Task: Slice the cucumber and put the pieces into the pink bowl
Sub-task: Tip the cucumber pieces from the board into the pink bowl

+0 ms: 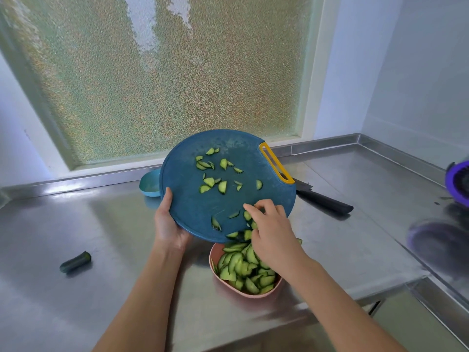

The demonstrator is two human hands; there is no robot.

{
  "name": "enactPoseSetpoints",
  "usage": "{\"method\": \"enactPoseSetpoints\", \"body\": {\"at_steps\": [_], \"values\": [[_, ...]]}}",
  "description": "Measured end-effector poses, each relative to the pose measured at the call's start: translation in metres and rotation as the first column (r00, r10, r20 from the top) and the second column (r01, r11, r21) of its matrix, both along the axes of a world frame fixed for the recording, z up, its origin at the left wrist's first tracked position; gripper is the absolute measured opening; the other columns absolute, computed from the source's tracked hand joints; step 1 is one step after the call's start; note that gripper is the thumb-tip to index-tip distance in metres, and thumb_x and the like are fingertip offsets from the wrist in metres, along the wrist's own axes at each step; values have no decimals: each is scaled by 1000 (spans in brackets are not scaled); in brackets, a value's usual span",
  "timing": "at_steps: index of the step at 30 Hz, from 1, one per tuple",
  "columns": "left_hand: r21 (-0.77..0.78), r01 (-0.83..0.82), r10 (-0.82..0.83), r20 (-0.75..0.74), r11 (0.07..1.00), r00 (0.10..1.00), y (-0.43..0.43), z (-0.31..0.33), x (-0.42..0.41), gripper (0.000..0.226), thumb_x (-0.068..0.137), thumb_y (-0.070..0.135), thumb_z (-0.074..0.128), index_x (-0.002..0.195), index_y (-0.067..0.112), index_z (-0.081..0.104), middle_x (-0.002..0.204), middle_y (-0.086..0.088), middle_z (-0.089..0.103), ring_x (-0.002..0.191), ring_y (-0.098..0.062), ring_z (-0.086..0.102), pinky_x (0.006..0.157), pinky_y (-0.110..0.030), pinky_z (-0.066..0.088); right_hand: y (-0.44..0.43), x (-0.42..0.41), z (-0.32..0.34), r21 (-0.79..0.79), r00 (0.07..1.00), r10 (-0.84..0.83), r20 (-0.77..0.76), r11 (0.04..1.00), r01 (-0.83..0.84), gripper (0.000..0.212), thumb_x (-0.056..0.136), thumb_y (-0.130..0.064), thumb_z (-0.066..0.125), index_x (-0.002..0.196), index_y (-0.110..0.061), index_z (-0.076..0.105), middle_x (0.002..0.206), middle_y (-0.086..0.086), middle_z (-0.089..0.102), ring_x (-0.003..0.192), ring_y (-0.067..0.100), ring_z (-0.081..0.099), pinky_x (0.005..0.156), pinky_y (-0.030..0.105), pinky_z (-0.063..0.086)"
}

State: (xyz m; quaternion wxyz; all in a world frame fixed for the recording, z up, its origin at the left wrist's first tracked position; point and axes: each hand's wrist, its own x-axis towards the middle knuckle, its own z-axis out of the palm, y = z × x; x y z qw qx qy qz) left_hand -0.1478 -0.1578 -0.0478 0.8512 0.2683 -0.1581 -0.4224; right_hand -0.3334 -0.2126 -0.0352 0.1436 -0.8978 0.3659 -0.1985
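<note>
My left hand (168, 222) grips the left edge of a round blue cutting board (193, 199), tilted with its lower edge over the pink bowl (213, 260). Several cucumber slices (218, 179) cling to the board. My right hand (271, 229) rests on the board's lower right part, its curled fingers touching slices near the edge. The bowl holds a heap of cucumber pieces (243, 270). A cucumber end (75, 261) lies on the counter at the left.
A black-handled knife (322, 200) lies on the steel counter (114, 237) behind the board at the right. A small blue bowl (150, 184) sits behind the board's left side. A purple object (458, 181) stands at the far right. The counter edge runs near me.
</note>
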Motion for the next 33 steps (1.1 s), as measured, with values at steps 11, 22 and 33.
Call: {"method": "enactPoseSetpoints", "body": {"at_steps": [11, 22, 33], "values": [[-33, -12, 11, -13, 999, 1000, -1, 0, 2, 40, 98, 35, 38, 96, 21, 76, 122, -11, 63, 111, -31, 60, 90, -55, 48, 18, -6, 11, 74, 988, 76, 135, 993, -87, 33, 95, -13, 41, 125, -22, 52, 120, -6, 45, 113, 11, 41, 97, 23, 36], [-26, 101, -100, 6, 995, 995, 0, -1, 5, 41, 95, 39, 40, 114, 15, 68, 128, -14, 59, 116, -33, 57, 96, -54, 44, -94, 85, 95, -24, 961, 276, 34, 961, -276, 55, 99, -19, 45, 150, -17, 27, 158, 0, 18, 143, 17, 22, 112, 29, 21], [-46, 153, -154, -4, 987, 988, -2, -1, 7, 45, 94, 40, 39, 116, 12, 67, 129, -16, 58, 115, -32, 58, 97, -52, 44, -87, 116, 67, -98, 922, 388, 10, 918, -385, 49, 94, -43, 54, 139, -25, 47, 136, 1, 40, 132, 20, 25, 108, 32, 23]]}}
